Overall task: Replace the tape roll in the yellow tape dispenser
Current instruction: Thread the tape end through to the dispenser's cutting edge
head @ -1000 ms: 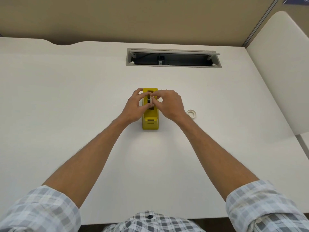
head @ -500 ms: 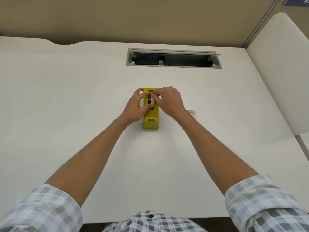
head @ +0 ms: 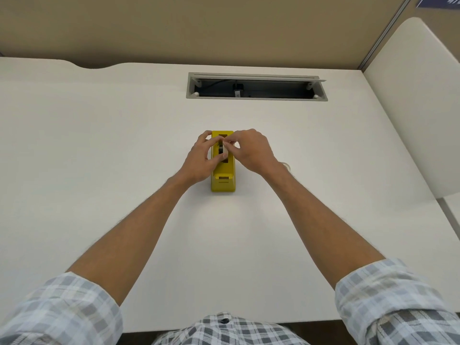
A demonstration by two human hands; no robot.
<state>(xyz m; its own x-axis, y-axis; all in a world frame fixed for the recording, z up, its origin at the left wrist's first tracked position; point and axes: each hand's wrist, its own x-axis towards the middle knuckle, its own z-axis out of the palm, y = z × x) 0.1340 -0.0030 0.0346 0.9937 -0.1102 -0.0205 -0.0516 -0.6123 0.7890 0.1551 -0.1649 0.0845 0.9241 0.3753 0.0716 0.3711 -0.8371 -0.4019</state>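
At the middle of the white counter [head: 99,170], the yellow dispenser [head: 223,179] was stood lengthwise, its cutter end toward the near edge. Both hands were held over its far half. The left hand [head: 200,160] was curled against the dispenser's left side, with its fingertips at the far corner and its thumb laid across the open slot. The right hand [head: 251,150] was brought in from the right, and its grip was pinched on a white tape roll [head: 225,148], which was held on edge in the slot, against a dark hub. Whether the left grip was closed on the roll or only rested on the dispenser could not be told. Just right of the right wrist, a small pale ring [head: 286,166] was seen on the counter, mostly hidden by the arm. At the far side, an open cable tray [head: 256,87] was set into the counter.
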